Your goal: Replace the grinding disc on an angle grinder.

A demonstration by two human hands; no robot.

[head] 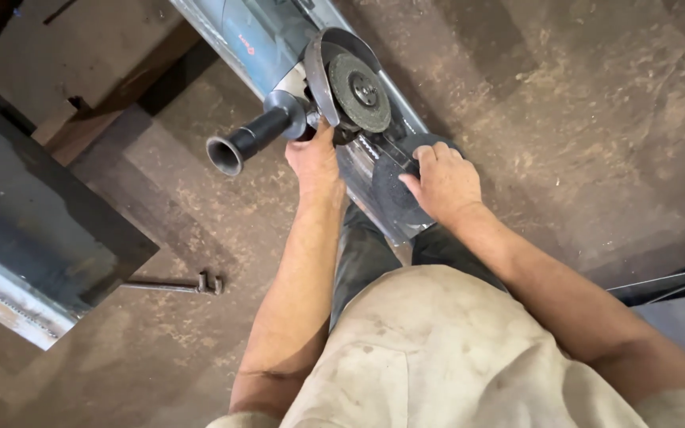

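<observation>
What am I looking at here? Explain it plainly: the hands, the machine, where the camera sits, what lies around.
The camera sits on a person's head and looks down, so you see their own arms and pale apron. The machine is an angle grinder, turned so its round disc faces up, with a black side handle sticking out. The left hand grips the grinder near its guard. The right hand rests on a dark loose disc lying on a metal piece. On the dusty floor lies a metal wrench, beside a dark steel beam.

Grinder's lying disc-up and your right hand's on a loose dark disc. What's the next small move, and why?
Probably lift the loose disc clear with the right hand: a worn disc sits on the grinder, which the left hand steadies near the guard.
</observation>
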